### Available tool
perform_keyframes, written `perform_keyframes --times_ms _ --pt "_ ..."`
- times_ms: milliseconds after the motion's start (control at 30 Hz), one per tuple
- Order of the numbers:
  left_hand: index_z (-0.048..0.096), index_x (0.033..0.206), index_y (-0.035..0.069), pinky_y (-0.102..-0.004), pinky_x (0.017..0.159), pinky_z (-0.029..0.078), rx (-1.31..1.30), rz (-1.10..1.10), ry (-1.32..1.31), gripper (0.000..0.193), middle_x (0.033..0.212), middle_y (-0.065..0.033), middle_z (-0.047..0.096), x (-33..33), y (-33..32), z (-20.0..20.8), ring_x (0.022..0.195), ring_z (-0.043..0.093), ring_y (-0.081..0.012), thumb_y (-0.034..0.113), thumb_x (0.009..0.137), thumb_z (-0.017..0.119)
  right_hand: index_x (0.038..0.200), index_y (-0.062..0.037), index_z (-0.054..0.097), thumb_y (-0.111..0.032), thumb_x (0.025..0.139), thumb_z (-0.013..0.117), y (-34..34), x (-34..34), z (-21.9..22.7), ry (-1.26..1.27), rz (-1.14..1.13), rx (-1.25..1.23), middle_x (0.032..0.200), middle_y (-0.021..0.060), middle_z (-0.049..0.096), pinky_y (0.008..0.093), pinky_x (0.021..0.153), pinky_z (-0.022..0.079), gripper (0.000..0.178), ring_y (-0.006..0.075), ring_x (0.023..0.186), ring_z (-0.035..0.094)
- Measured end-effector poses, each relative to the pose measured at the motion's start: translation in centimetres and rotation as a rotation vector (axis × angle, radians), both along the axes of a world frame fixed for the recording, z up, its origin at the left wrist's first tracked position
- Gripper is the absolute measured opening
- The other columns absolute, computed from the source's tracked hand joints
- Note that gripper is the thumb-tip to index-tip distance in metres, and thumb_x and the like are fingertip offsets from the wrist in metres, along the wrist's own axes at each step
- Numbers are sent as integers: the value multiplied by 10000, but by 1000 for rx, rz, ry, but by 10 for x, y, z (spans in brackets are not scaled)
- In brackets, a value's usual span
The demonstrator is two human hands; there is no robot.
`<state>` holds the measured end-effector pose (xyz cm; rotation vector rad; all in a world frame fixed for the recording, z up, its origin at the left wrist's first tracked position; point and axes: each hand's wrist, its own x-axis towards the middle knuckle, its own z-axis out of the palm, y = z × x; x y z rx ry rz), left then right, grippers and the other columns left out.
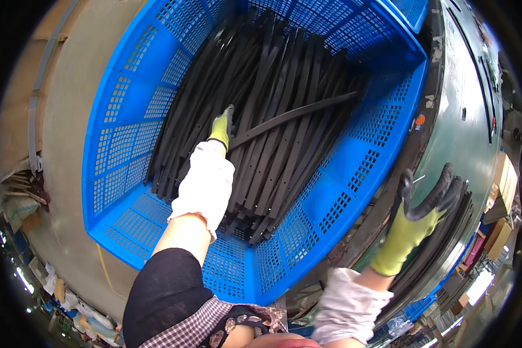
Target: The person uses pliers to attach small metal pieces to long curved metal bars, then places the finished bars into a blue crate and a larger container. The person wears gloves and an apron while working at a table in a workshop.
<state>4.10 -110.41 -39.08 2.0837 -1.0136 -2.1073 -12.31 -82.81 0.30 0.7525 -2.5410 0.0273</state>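
Note:
My left hand, in a yellow-green glove with dark fingertips, reaches into a large blue perforated plastic crate. Its visible fingers stretch forward over a heap of long dark strips, several with small holes. One dark strip lies slantwise across the others, its near end beside my left wrist; whether the hand touches it is hidden. To the right, outside the crate, my right hand wears a matching glove. Its thumb and fingers are spread above a green tabletop. A thin pale sliver shows by the thumb.
More dark strips lie bundled along the table beside my right hand. Farther up the tabletop are long thin dark pieces. Part of another blue crate shows at the top. Cardboard boxes stand at the right; wood scraps lie left.

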Motion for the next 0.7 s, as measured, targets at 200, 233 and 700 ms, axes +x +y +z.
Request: perform_keyframes --times_ms 200,233,700 --pt "439 1385 38 -515 1036 372 -1090 -804 -737 717 1406 -228 451 56 -66 4 1286 443 -397 415 822 672 1441 -34 376 -353 770 791 87 -41 -65 -144 5 191 1446 206 409 466 1115 298 850 385 1346 371" --pt "424 1396 28 -512 1047 360 -1158 -948 -816 713 1419 -226 438 76 -81 -2 1299 431 -391 404 838 659 1445 -32 373 -297 798 773 89 -43 -65 -144 22 200 1461 186 404 440 1124 292 806 362 1359 366" --pt "533 1330 89 -443 839 502 -936 -1279 -866 699 1055 -158 654 162 -116 -39 1001 630 -333 399 734 726 1475 -23 326 -148 881 675 80 -44 -63 -377 88 30 1507 151 366 401 1158 224 700 290 1404 324"
